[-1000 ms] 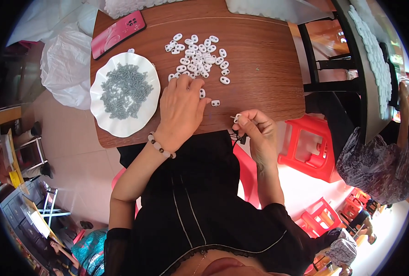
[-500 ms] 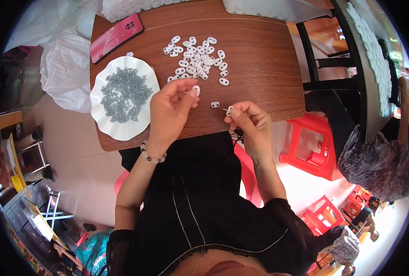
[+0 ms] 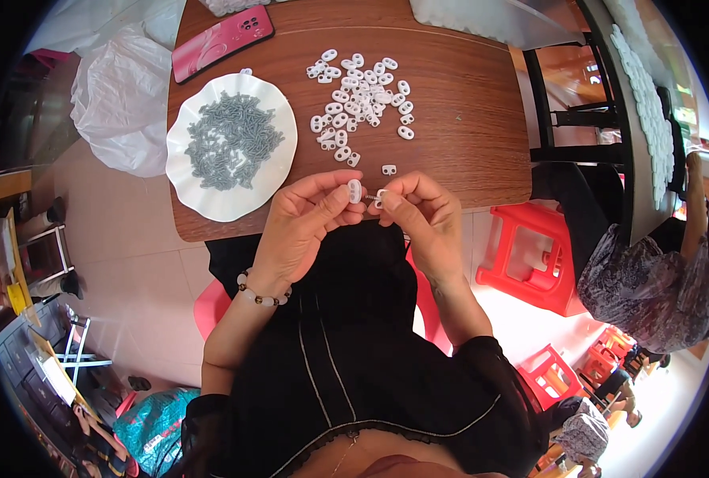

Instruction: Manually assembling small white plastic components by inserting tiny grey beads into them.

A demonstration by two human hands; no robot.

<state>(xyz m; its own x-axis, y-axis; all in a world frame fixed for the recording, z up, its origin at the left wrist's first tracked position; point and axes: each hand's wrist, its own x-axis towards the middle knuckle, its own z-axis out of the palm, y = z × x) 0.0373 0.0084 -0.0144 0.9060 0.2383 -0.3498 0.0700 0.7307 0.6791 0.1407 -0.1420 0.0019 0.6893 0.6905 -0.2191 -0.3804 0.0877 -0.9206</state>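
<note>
Between my left thumb and fingers, my left hand [image 3: 297, 227] pinches a white oval two-hole cord-lock piece [image 3: 354, 191], its face turned up. My right hand [image 3: 430, 215] is closed on a smaller white cord-lock piece [image 3: 380, 198], partly covered by the fingertips. From that piece a small metal spring [image 3: 370, 197] points left at the oval one. Both hands meet over the table's near edge; whether spring and oval touch, I cannot tell. Just beyond them lies a single small white piece [image 3: 389, 170]. Farther off is a loose pile of white cord-lock pieces [image 3: 362, 97].
A white wavy-rimmed plate [image 3: 181, 171] of grey springs [image 3: 235, 139] stands at the table's left. Behind it lies a pink phone [image 3: 221, 44]. A white plastic bag [image 3: 123, 103] sits beside the table; a red stool [image 3: 530, 255] and another person [image 3: 641, 279] are at the right.
My hands have come together: the left has moved right with the oval piece, and the right slightly left with spring and small piece. The view has shifted a little.
</note>
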